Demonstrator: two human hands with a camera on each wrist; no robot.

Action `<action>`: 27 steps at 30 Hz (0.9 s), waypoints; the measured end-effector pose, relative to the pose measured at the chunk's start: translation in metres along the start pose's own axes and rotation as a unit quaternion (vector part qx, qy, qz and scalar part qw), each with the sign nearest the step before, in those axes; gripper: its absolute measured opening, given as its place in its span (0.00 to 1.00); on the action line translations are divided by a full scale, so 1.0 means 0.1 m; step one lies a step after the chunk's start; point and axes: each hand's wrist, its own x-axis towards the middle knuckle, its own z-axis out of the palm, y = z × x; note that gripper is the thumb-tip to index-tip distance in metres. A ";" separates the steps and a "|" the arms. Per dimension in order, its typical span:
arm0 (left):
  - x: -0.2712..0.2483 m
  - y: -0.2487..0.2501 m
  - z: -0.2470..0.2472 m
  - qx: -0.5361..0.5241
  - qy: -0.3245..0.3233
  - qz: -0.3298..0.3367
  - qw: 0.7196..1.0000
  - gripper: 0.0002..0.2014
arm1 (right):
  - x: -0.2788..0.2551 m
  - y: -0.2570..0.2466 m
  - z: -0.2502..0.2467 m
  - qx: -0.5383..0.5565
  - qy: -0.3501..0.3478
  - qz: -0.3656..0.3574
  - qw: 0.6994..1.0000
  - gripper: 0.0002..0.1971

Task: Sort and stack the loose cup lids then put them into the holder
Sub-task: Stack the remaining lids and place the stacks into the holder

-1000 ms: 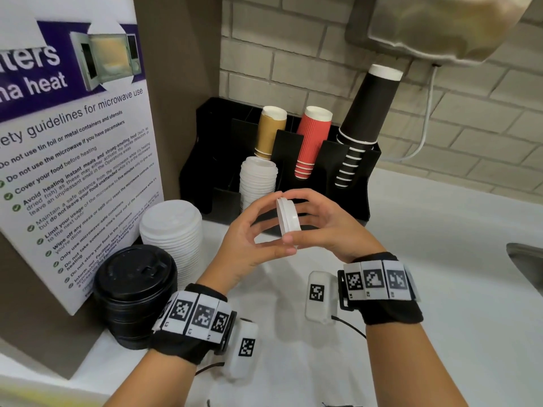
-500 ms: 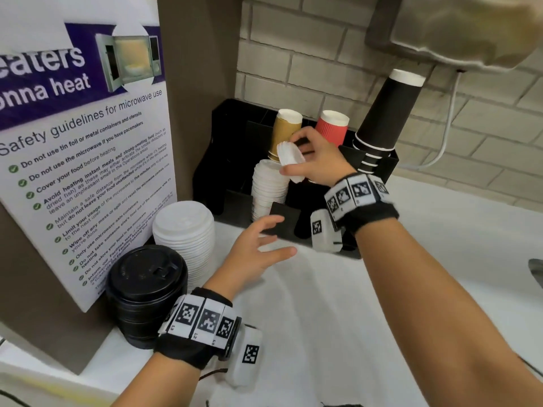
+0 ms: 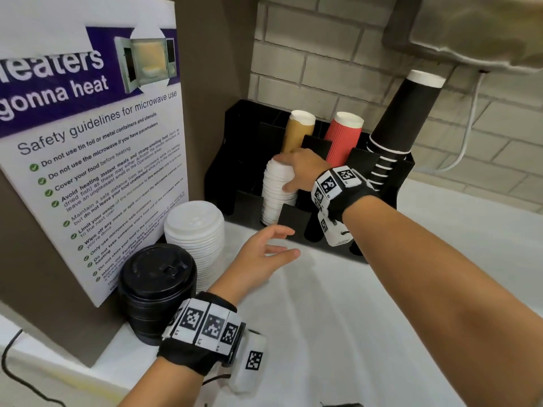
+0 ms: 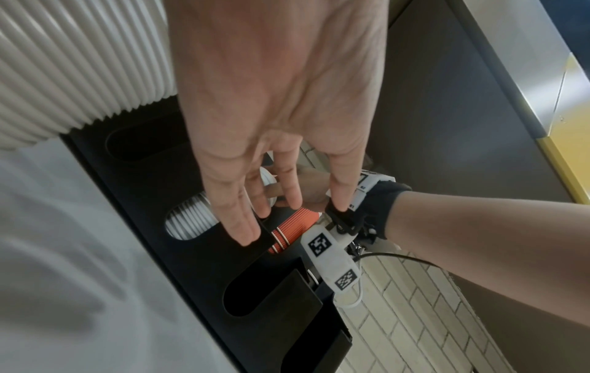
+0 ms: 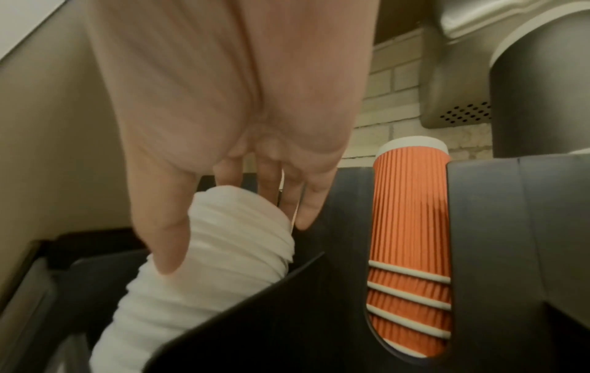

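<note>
A: Compared with half a second ago, the right hand (image 3: pixel 302 171) has dropped from above the small white lid stack (image 3: pixel 277 192) onto its top; the lid it carried now appears seated there, though fingers hide the join.

B: And its grasp?

A: Fingers and thumb curl over the topmost lids, probably to press them square inside the black holder (image 3: pixel 293 218).

B: The left hand (image 3: pixel 264 257)?

A: Relaxed, fingers spread, holding nothing, hovering over the counter (image 3: pixel 382 318). The large white lid stack (image 3: pixel 195 233) and black lid stack (image 3: pixel 158 286) stand outside the holder, unsorted into it.
</note>
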 end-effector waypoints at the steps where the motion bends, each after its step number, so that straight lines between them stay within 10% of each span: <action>1: 0.00 0.01 0.02 0.002 -0.003 -0.001 1.000 0.14 | -0.01 0.00 0.00 -0.015 0.002 0.000 1.000 0.38; 27: 0.02 0.04 0.09 0.026 -0.003 -0.011 1.000 0.14 | -0.06 -0.31 0.01 -0.172 -0.032 -0.052 0.983 0.39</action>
